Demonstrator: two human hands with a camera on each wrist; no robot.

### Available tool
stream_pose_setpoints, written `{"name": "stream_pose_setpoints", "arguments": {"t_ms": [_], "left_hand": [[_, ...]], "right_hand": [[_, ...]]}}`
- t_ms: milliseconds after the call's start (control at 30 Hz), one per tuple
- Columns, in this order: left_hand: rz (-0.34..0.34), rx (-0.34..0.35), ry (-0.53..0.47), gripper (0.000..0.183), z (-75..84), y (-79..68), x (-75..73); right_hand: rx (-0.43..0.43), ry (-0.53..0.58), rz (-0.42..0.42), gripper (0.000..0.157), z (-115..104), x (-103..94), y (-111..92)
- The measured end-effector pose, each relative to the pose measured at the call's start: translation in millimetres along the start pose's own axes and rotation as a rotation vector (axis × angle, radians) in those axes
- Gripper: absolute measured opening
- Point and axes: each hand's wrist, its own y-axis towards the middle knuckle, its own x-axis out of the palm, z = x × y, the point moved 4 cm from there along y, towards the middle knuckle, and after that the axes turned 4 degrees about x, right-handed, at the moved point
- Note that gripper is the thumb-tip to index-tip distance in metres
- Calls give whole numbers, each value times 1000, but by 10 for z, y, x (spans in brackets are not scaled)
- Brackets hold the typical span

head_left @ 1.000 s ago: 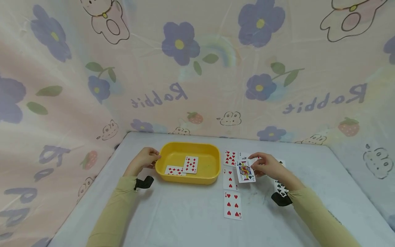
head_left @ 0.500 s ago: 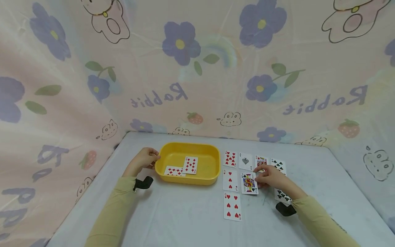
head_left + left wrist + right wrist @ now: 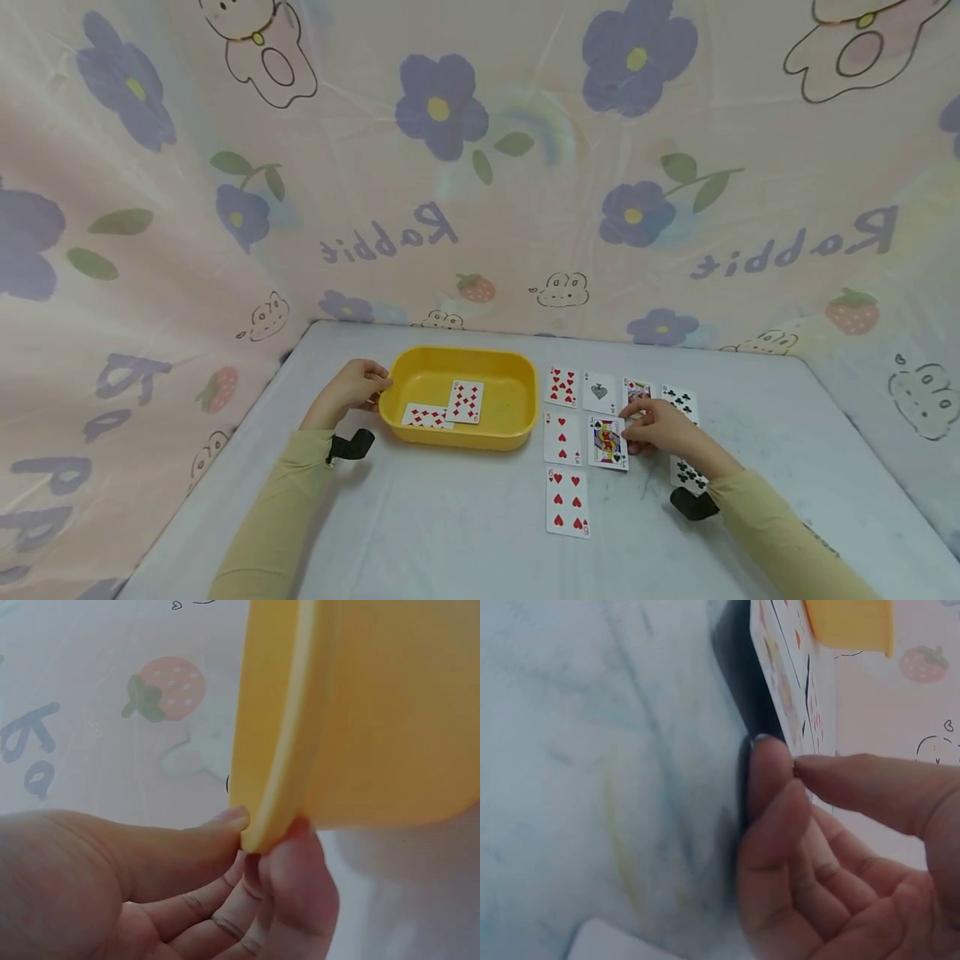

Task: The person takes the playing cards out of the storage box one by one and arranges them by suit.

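Note:
In the head view, my left hand point(image 3: 351, 387) pinches the left rim of a yellow plastic tray point(image 3: 506, 408). The left wrist view shows the thumb on one side of that rim and curled fingers on the other. Inside the tray lie a nine of diamonds point(image 3: 465, 402) and a second diamond card point(image 3: 426, 415) that it partly covers. My right hand point(image 3: 662, 429) holds a jack of spades point(image 3: 606, 443) by its right edge, face up, just below the ace of spades point(image 3: 600, 392). From the right wrist, thumb and finger grip this card's edge, which is tilted off the table.
Left of the jack, a column has a high heart card point(image 3: 562, 387), a three of hearts point(image 3: 561, 437) and a six of hearts point(image 3: 567, 502). A red-marked face card point(image 3: 637, 389) lies behind my right hand. Club cards point(image 3: 678, 400) lie further right, partly hidden by that arm.
My right hand has brought the jack of spades down toward me and slightly right, uncovering the ace of spades; it has barely moved in the last half second. The left hand stays on the tray.

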Motion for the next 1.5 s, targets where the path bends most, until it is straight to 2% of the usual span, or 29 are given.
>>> {"name": "stream_pose_setpoints", "arguments": {"t_ms": [200, 367, 633, 967, 1500], "left_hand": [[-12, 10, 0, 22, 77, -39, -9], [9, -17, 7, 22, 16, 10, 8], [10, 8, 12, 22, -11, 13, 13], [11, 1, 6, 20, -31, 33, 16], [20, 1, 22, 22, -18, 2, 16]], "right_hand": [[-3, 9, -22, 35, -13, -20, 15], [7, 9, -34, 32, -6, -8, 13], [14, -24, 16, 35, -11, -8, 14], [16, 3, -2, 42, -47, 21, -4], [29, -53, 63, 40, -27, 46, -9]]}}
